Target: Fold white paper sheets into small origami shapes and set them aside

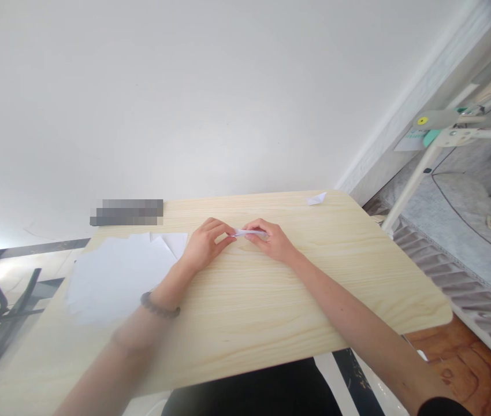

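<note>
Between my hands, over the middle of the table, is a small folded piece of white paper, seen nearly edge-on. My left hand pinches its left end between thumb and fingers. On its right part, my right hand is closed, thumb below and fingers above. The fingers partly cover the paper, so its full folded shape is hidden. A dark beaded bracelet circles my left wrist.
Loose white sheets lie spread on the left of the wooden table. At the far right corner rests a small folded paper piece. A blurred dark object sits at the back left. A white metal frame stands beyond the right edge.
</note>
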